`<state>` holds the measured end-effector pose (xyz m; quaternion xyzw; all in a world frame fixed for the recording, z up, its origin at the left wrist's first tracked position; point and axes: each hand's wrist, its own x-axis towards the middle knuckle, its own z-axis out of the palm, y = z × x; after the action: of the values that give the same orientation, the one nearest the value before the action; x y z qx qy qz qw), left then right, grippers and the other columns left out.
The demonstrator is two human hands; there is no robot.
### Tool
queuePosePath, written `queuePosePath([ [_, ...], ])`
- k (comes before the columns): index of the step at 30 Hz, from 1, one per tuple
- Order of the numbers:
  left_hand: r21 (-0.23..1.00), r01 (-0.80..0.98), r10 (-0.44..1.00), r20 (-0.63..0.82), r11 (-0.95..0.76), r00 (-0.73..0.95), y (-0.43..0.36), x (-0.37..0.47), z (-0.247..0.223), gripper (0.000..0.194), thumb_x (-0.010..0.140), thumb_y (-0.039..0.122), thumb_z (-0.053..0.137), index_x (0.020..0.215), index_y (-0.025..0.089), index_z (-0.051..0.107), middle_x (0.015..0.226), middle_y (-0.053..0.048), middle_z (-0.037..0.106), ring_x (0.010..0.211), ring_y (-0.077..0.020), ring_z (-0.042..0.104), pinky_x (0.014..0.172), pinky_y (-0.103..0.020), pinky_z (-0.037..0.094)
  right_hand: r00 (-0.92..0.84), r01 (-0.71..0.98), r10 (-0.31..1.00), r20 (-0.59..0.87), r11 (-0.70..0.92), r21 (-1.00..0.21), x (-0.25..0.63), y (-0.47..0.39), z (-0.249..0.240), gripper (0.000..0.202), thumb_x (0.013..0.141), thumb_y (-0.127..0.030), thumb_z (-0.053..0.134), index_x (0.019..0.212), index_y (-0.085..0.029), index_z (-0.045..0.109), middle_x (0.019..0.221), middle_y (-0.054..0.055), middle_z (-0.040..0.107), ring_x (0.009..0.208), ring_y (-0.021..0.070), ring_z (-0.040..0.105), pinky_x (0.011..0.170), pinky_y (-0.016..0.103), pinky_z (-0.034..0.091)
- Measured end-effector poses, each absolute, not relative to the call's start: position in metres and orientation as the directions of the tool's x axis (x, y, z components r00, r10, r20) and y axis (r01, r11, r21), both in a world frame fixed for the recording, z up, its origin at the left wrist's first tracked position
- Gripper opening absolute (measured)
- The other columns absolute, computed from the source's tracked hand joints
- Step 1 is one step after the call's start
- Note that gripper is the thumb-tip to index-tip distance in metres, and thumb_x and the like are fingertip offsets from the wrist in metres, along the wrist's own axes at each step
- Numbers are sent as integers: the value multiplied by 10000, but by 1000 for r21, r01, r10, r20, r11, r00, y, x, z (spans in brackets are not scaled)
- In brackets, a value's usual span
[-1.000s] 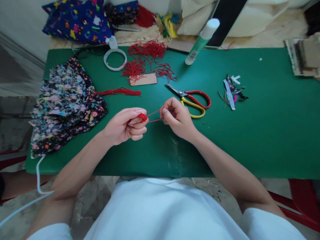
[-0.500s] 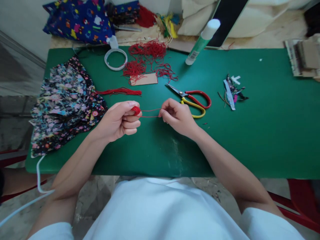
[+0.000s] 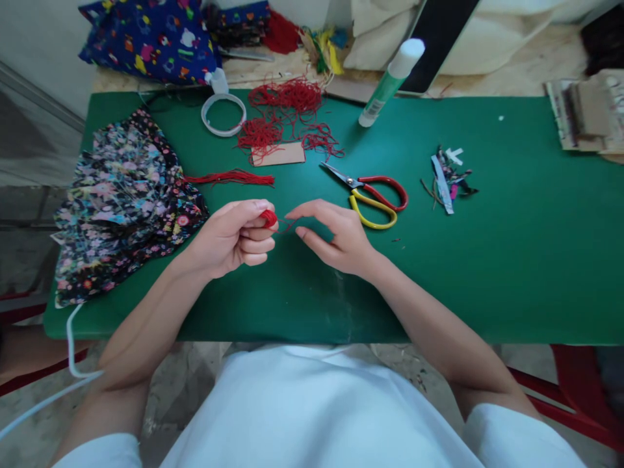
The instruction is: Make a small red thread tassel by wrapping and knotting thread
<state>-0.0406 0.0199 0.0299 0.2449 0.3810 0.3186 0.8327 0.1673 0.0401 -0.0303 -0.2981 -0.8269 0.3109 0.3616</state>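
The left hand (image 3: 238,237) grips red thread (image 3: 269,219) near the tabletop's (image 3: 511,273) front edge. The right hand's (image 3: 336,235) thumb and forefinger are parted; whether they touch the thread I cannot tell

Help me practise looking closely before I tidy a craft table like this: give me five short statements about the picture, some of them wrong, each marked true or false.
1. The left hand grips a bundle of red thread. True.
2. The right hand holds the scissors. False: they lie on the green table top, just beyond that hand.
3. Loose red thread overlaps part of the small card. True.
4. The glue stick has a yellow cap. False: its cap is white.
5. The white ring is left of the glue stick. True.
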Motion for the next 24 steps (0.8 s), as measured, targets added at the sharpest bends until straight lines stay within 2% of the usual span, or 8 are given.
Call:
queuePosePath([
  [4,641,-331,700,-489,693,520,20,-41,30,415,869,288,614,597,194,315,586,95,117,427,-19,112,351,-100,256,-572,209,744,345,539,-816,158,36,-27,209,985,-295,501,1089,-193,650,1077,73,736,975,163,682,887,287,512],
  [7,637,-319,688,-490,701,535,19,-40,29,381,867,280,616,618,194,341,581,97,128,426,-21,112,353,-104,257,-620,189,720,313,524,-831,153,36,-26,253,985,-351,507,1126,-184,635,1108,90,723,1014,186,658,916,323,493],
  [10,642,-314,687,-484,700,542,18,-39,28,389,860,280,625,618,196,332,574,100,128,429,-20,110,357,-103,254,-645,152,696,316,521,-840,150,36,-28,222,989,-358,500,1001,-179,631,990,78,713,914,174,633,867,317,481],
  [14,638,-312,682,-486,704,547,17,-38,27,387,857,283,626,619,196,333,577,101,123,432,-21,105,358,-104,253,-606,93,733,309,451,-888,150,36,-28,229,989,-341,505,862,-179,607,849,36,674,778,133,586,781,272,460],
  [19,621,-307,662,-486,721,570,17,-39,26,369,867,286,616,623,190,358,578,99,130,436,-22,107,360,-105,250,-525,166,805,275,414,-895,153,38,-26,222,974,-335,526,854,-187,639,828,18,692,763,130,596,761,261,453],
  [24,622,-317,671,-487,715,559,17,-39,27,373,859,287,632,624,188,361,576,100,140,439,-19,107,361,-101,244,-462,276,838,291,448,-851,157,41,-28,192,948,-304,550,841,-192,664,819,24,716,747,143,613,748,279,463],
])
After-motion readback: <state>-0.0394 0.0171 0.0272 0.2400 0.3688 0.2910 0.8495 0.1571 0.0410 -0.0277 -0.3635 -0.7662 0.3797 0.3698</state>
